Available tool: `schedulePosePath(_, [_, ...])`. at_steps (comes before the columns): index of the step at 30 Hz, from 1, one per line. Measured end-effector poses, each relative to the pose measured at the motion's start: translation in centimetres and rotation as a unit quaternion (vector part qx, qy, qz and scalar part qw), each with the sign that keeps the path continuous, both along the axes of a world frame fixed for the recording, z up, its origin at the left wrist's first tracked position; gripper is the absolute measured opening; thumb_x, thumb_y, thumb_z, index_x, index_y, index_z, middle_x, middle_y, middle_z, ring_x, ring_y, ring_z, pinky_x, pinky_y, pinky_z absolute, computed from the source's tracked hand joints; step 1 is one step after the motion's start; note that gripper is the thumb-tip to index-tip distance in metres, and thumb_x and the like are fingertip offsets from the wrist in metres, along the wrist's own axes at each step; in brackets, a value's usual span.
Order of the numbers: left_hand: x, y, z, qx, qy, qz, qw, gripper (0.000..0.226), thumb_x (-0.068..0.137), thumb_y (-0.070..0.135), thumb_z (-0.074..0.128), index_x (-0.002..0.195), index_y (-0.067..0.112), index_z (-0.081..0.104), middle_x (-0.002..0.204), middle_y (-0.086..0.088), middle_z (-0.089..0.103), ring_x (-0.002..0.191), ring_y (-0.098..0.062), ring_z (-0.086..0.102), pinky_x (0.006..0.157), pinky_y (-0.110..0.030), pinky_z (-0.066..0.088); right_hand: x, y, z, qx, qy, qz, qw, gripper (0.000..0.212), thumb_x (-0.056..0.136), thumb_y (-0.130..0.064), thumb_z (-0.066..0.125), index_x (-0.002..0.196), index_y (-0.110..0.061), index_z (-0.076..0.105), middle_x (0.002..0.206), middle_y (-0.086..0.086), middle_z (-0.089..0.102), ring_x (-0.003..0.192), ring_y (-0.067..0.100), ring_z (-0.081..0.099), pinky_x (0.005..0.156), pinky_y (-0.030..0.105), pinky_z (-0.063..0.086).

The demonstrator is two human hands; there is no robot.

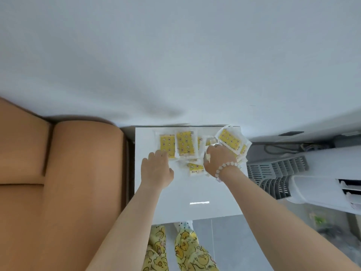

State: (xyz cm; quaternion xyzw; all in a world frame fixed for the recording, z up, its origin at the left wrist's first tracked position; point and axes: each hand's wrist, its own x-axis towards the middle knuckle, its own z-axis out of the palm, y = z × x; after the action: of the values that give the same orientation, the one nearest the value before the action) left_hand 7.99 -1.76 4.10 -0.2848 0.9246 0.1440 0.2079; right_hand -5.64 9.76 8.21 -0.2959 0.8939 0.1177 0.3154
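Observation:
Several yellow-and-white printed packets lie along the far edge of a small white table (166, 204). Two stand side by side at the left (185, 144), one lies tilted at the right (229, 139), and a smaller one (195, 168) lies nearer me. My left hand (158, 169) rests on the table with its fingertips touching the lower edge of the leftmost packet (167, 145). My right hand (216, 161), with a bead bracelet on the wrist, is curled over the packets in the middle; what its fingers hold is hidden.
A tan sofa (58, 173) stands close against the table's left side. On the right are a grey slatted rack (277, 173) and a white appliance (322, 184). A white wall rises just behind the table. My legs in yellow patterned trousers (185, 249) show below.

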Motion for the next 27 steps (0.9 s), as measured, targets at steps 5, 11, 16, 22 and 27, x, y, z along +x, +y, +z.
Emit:
schedulePosePath(5, [-0.3,-2.7,-5.2,-0.002,0.005,0.018,1.0,0.028,0.093,0.018,0.044,0.12,0.013,0.045,0.113,-0.001,0.05,0.102,-0.02,0.048,0.071,-0.027,0.029,-0.5,-2.8,-5.1,0.051,0.031,-0.021,0.998,0.036,0.094,-0.032,0.044,0.125,-0.015,0.05,0.123,0.004,0.055,0.114,0.02,0.051,0.091,0.03,0.041])
schedulePosePath(11, [-2.4,-4.0,-9.3,0.044,0.081,0.142,0.986,0.026,0.095,0.02,0.046,0.119,0.011,0.049,0.113,-0.005,0.053,0.103,-0.022,0.05,0.075,-0.029,0.04,-1.8,-4.6,-10.2,-0.006,0.026,-0.168,0.985,0.056,0.091,-0.053,0.044,0.128,-0.013,0.049,0.126,0.007,0.055,0.118,0.025,0.051,0.096,0.037,0.04])
schedulePosePath(16, [-5.2,-2.0,-10.6,0.151,0.132,0.27,0.942,0.033,0.095,0.026,0.048,0.123,0.008,0.049,0.118,-0.007,0.054,0.109,-0.023,0.051,0.086,-0.033,0.045,-2.3,-5.1,-12.7,-0.042,0.031,-0.254,0.966,0.062,0.082,-0.065,0.05,0.118,-0.015,0.053,0.114,0.003,0.061,0.11,0.023,0.057,0.097,0.041,0.042])
schedulePosePath(22, [-5.6,-0.5,-11.4,0.176,0.125,0.288,0.933,0.038,0.096,0.028,0.048,0.129,0.01,0.046,0.123,-0.006,0.053,0.115,-0.022,0.051,0.088,-0.031,0.043,-2.6,-5.0,-13.4,-0.069,-0.001,-0.315,0.947,0.056,0.078,-0.063,0.06,0.107,-0.016,0.053,0.09,0.001,0.058,0.099,0.023,0.062,0.095,0.04,0.045])
schedulePosePath(27, [-6.2,-0.8,-12.0,0.197,0.133,0.343,0.909,0.042,0.096,0.031,0.048,0.132,0.01,0.045,0.125,-0.005,0.056,0.115,-0.023,0.053,0.09,-0.032,0.043,-2.6,-5.1,-13.7,-0.1,-0.031,-0.336,0.936,0.052,0.081,-0.056,0.062,0.111,-0.015,0.053,0.086,-0.003,0.05,0.094,0.021,0.06,0.093,0.038,0.046])
